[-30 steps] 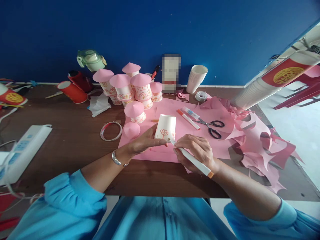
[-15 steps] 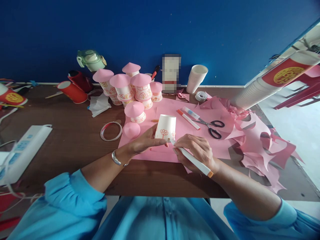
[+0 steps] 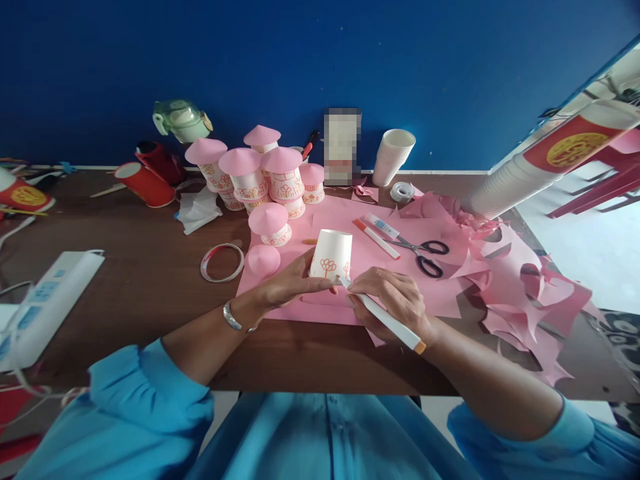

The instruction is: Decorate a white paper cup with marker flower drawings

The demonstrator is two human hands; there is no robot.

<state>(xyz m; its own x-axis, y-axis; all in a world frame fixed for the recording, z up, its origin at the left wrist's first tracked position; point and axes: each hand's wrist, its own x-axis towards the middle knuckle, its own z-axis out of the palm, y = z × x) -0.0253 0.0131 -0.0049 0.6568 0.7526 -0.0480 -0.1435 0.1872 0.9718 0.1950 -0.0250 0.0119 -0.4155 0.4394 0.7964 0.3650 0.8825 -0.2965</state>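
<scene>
My left hand (image 3: 295,281) is closed around the lower left of a white paper cup (image 3: 331,253), which stands upside down in its grip above the pink paper (image 3: 320,312). Orange flower drawings show on the cup's side near the rim. My right hand (image 3: 387,300) grips a white marker (image 3: 393,323) with an orange end; its tip meets the cup near the bottom edge. To the left, a small paper house (image 3: 271,223) with a pink cone roof stands beside a loose pink cone (image 3: 263,261).
Several cone-roofed cup houses (image 3: 283,175) cluster behind. Scissors (image 3: 425,257), a second marker (image 3: 376,239) and a glue stick (image 3: 382,225) lie right of the cup. Pink scraps (image 3: 520,287) cover the right side. A tape roll (image 3: 223,262) and a power strip (image 3: 53,307) are left.
Both hands, the cup and the marker stay almost in the same place. At the far right edge, a dark patterned shape has come into view beyond the table.
</scene>
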